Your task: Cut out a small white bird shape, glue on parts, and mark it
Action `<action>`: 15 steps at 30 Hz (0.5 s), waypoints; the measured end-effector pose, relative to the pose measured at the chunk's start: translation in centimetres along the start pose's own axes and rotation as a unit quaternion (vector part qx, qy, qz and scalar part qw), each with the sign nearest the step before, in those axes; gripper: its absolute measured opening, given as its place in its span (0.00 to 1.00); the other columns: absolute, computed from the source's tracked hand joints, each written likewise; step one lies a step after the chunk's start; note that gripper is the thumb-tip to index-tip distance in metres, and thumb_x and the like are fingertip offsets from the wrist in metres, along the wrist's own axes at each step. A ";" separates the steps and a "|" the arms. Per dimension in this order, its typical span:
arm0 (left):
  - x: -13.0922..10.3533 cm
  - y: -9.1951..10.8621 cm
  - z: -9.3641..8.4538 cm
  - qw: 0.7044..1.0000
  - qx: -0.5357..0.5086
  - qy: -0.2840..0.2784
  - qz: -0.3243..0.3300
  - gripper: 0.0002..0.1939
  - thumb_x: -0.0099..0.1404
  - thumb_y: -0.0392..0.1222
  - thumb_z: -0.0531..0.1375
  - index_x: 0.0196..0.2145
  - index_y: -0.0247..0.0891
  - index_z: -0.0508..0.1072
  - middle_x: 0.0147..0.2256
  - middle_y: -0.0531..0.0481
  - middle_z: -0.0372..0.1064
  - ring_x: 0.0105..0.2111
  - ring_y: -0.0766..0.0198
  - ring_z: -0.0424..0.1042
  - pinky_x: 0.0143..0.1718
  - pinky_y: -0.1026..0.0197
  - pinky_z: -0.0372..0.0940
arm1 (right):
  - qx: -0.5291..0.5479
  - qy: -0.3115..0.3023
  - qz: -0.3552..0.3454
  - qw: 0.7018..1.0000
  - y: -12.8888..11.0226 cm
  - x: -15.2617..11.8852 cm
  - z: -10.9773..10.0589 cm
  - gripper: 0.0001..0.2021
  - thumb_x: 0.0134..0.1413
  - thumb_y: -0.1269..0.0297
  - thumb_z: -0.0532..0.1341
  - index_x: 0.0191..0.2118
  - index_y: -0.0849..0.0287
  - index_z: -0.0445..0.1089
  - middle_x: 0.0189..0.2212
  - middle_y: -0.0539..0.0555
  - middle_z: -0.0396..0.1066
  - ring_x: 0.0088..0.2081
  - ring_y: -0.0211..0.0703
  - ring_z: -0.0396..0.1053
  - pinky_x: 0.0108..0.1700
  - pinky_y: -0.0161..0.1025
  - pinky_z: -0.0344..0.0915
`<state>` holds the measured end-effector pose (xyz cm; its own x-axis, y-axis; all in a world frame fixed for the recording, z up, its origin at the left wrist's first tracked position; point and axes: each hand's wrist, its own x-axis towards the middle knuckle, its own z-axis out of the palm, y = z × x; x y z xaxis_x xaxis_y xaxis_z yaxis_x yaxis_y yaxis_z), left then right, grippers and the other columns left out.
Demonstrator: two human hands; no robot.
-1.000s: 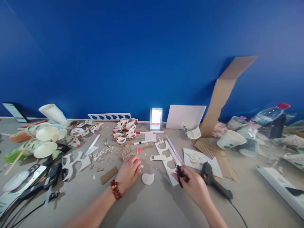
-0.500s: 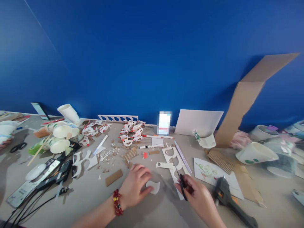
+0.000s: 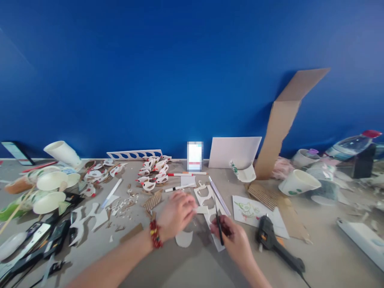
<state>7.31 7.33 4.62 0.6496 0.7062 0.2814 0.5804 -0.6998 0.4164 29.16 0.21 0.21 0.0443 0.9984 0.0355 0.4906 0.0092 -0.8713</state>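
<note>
My left hand [image 3: 178,212], wrist ringed with red beads, reaches over the left end of a small white paper strip [image 3: 202,210]. Its fingertips are closed at the strip, and they hide that end. Black-handled scissors [image 3: 220,228] are held in my right hand [image 3: 232,236], blades pointing away from me. Under the blades lies a white paper sheet [image 3: 220,246] with rounded cut-outs. A curved white paper piece [image 3: 184,239] rests on the table below my left hand. Farther back stand several white paper birds [image 3: 149,186] with red beaks.
A black glue gun [image 3: 270,236] and a bird drawing [image 3: 246,208] lie to the right. Paper cups [image 3: 300,183] stand beyond them. Markers [image 3: 180,187], paper scraps [image 3: 126,202] and corrugated cardboard [image 3: 153,200] lie mid-table. Cables and a power strip [image 3: 57,238] occupy the left.
My left hand has moved away from me, off the curved paper piece to the strip. My right hand still holds the scissors, now turned more edge-on. The view has swung right.
</note>
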 end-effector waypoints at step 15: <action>14.4 -4.3 5.6 0.994 0.076 -0.074 -0.028 0.06 0.61 0.32 0.57 0.29 0.39 0.74 0.34 0.47 0.73 0.41 0.54 0.68 0.43 0.52 0.60 | -0.194 -0.053 -0.009 0.979 0.2 -0.1 -0.5 0.13 0.55 0.54 0.56 0.25 0.56 0.61 0.20 0.48 0.65 0.22 0.39 0.62 0.25 0.32 0.55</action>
<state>16.94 19.88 2.06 0.6731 0.7286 0.1272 0.6776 -0.6764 0.2887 29.69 0.05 0.30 -0.0484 0.9986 -0.0200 0.7857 0.0257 -0.6181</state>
